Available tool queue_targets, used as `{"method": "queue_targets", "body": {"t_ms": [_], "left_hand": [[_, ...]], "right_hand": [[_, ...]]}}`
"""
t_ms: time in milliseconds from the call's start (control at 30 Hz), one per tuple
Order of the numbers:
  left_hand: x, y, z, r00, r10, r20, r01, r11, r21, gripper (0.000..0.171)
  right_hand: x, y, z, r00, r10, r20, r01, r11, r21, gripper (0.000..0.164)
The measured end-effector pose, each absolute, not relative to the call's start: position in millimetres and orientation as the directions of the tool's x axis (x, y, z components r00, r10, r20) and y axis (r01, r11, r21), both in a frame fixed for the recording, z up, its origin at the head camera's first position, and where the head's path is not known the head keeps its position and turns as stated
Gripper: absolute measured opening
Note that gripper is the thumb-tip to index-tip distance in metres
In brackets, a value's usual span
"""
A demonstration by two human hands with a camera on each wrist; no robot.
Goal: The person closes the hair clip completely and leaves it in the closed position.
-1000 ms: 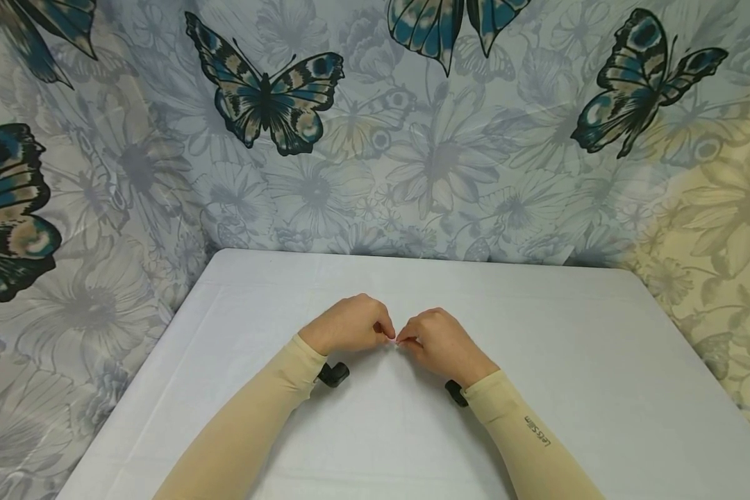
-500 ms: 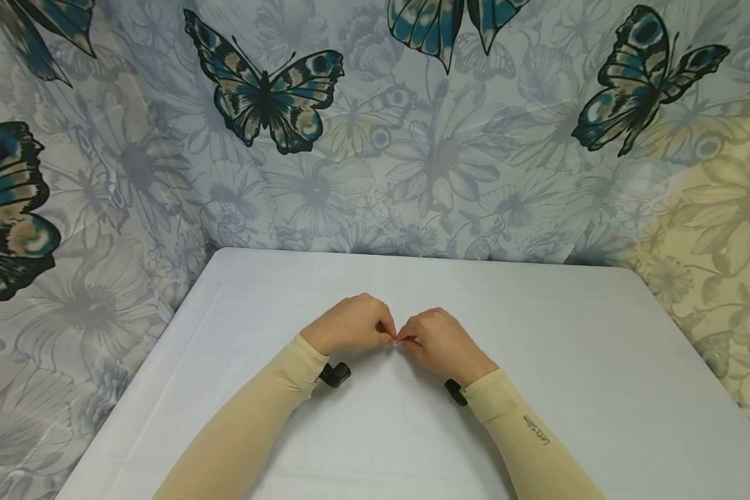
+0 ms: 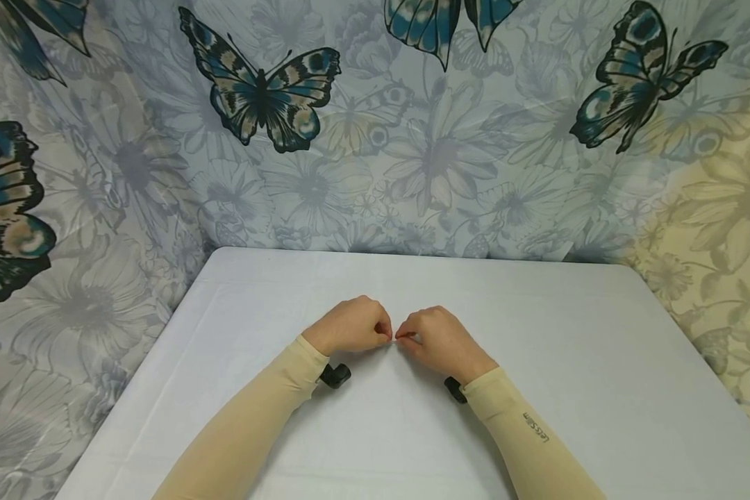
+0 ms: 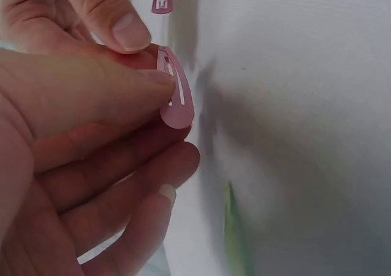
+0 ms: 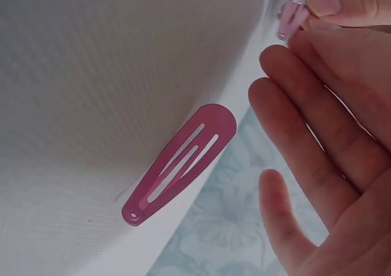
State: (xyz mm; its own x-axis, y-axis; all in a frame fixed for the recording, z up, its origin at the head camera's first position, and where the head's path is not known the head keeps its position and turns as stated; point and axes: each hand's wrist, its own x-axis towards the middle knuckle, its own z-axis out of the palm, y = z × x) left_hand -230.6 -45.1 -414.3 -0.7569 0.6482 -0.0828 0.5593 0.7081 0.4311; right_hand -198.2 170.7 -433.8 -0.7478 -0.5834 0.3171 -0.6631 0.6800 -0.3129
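A light pink snap hair clip (image 4: 177, 108) is between the two hands, its wide end toward the lower edge of the left wrist view. The left hand (image 3: 350, 325) pinches it, the thumb lying across its slots. At its narrow end are the thumb and fingertip of the right hand (image 3: 440, 340), pressed together. In the right wrist view the same clip (image 5: 299, 14) shows small at the top, its inner tongue apart from its frame. The right hand's other fingers (image 5: 311, 129) spread loosely. From the head view, the clip is barely visible between the fingertips.
A darker pink snap hair clip (image 5: 211, 117) lies large in the right wrist view. Also in the left wrist view, a narrow green thing (image 4: 233, 233) stands out near the bottom. The table (image 3: 537, 333) has a white cover, with butterfly-patterned cloth (image 3: 437, 167) behind.
The two hands' fingertips have drawn slightly apart, leaving a narrow gap in the head view. Otherwise both arms keep their places.
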Motion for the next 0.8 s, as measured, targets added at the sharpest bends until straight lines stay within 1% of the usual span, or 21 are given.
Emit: {"method": "queue_targets", "body": {"t_ms": [267,533,800], "left_hand": [[-231.0,-40.8,-420.3,-0.767,0.638,-0.070,0.561,0.719,0.411,0.011],[-230.9,-40.4,-421.7,-0.778,0.626,-0.056,0.559,0.730,0.392,0.011],[-234.0,-41.3,-423.0,-0.791,0.609,-0.051,0.551,0.747,0.373,0.010]], "right_hand": [[-198.6,171.6,-433.8,-0.744,-0.589,0.315,-0.666,0.687,-0.291,0.009],[-197.3,171.6,-432.8,-0.771,-0.569,0.287,-0.637,0.696,-0.331,0.009],[-199.8,174.4,-433.1,-0.780,-0.564,0.272,-0.626,0.704,-0.335,0.008]]}}
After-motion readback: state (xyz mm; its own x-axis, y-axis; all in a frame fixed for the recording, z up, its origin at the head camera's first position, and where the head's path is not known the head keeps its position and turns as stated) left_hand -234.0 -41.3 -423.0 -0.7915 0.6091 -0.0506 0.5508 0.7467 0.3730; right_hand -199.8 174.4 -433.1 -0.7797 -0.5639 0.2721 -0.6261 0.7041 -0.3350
